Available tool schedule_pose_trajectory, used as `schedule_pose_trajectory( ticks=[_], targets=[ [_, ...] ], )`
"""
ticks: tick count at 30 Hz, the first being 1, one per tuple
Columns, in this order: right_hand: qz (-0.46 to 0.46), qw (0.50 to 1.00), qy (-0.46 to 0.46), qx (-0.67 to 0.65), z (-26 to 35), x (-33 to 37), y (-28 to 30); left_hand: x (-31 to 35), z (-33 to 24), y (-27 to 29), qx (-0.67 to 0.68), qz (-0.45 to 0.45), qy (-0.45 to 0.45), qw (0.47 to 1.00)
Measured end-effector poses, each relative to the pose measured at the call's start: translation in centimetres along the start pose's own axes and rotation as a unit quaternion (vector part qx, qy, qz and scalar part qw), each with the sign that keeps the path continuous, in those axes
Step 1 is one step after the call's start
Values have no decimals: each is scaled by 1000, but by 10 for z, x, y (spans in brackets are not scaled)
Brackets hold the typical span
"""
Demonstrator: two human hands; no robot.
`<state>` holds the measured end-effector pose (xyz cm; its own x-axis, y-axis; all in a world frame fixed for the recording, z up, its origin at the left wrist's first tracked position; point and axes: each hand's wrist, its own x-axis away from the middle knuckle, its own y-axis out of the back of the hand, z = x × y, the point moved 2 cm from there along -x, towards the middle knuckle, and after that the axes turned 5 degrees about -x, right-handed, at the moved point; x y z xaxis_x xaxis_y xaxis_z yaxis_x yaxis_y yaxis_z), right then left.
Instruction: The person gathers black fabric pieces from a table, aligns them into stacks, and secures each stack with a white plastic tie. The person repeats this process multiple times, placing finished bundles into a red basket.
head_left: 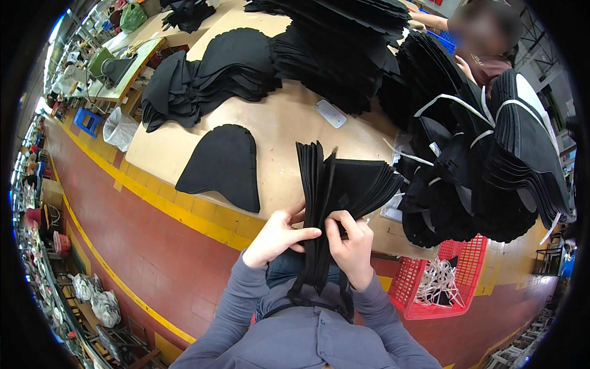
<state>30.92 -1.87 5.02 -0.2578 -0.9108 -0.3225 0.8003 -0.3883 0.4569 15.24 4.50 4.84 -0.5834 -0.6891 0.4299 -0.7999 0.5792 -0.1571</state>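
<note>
A thick bundle of black fabric pieces (314, 190) stands on edge in front of my body, at the table's near edge. My left hand (279, 237) grips its left side, thumb lying across the front of the layers. On the other side my right hand (351, 246) is closed, its thumb and fingers pinching the layers. The bundle's pieces fan apart toward the upper right, and its lower end hangs near my lap. To the left of the bundle, a black curved fabric panel (224, 166) lies flat on the tan table (283, 123).
Stacks of black panels (236, 64) cover the table's far side. Bundles tied with white strips (522, 141) are piled at the right. A white oblong object (330, 114) lies mid-table. Below right stands a red basket (473, 277) of white strips. Another person (485, 43) is across the table.
</note>
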Motion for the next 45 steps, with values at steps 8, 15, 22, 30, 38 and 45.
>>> schedule_pose_trajectory(
  ticks=[8, 15, 22, 30, 38, 45],
  targets=[
    [-25, 999, -38, -12, 4, 1, -1, 0, 0, 4, -4, 31, 6, 999],
    [14, 1000, 10, 19, 4, -2, -1, 0, 5, 4, 9, 22, -1, 1000],
    [20, 1000, 2, 8, 1, -1, -2, 3, 2, 3, 16, 25, -13, 999],
    [-4, 1000, -26, -6, 7, 3, -1, 2, 0, 5, 7, 33, -3, 999],
    [27, 999, 5, 34, 10, 1, -4, 1, 8, 6, 5, 39, 0, 999],
    [25, 999, 7, 28, 13, 1, -2, 3, 6, 7, 50, 62, 18, 997]
  ],
)
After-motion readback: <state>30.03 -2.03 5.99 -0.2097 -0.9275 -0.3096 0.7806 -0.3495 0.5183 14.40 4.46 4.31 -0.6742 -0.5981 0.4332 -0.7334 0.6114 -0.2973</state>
